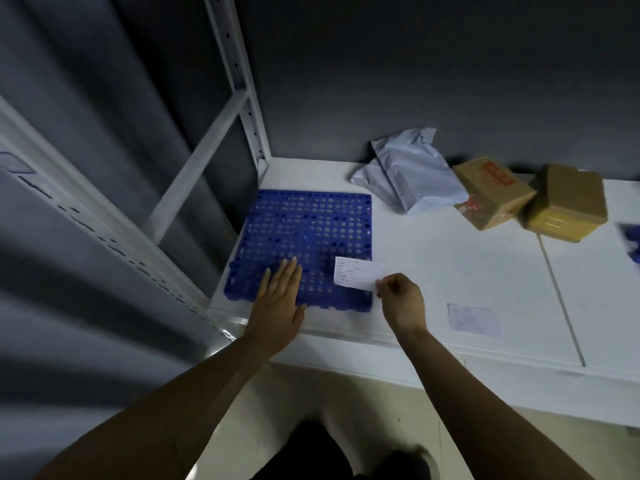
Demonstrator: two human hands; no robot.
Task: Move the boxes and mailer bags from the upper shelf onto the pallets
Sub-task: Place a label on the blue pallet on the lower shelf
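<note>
Pallet | left hand flat on it, fingers straight | right hand pinches paper slip | boxes, mailer bag beyond right hand

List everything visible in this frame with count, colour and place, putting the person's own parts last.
pallet: one, blue, left end of the shelf, nothing loaded on it
blue object: one, at the right edge, cut off, cannot tell what it is
mailer bags: apparently two, grey, overlapping, at the back by the wall
boxes: two, brown cardboard, right of the bags, touching each other
paper slip: one, white, printed, over the pallet's near right corner
label: one, pale, flat on the shelf near its front edge
shelf: one, white
shelf frame: white metal, at the left
left grip: fingers straight, flat on the pallet's near edge
right grip: pinches the slip's right end
</note>
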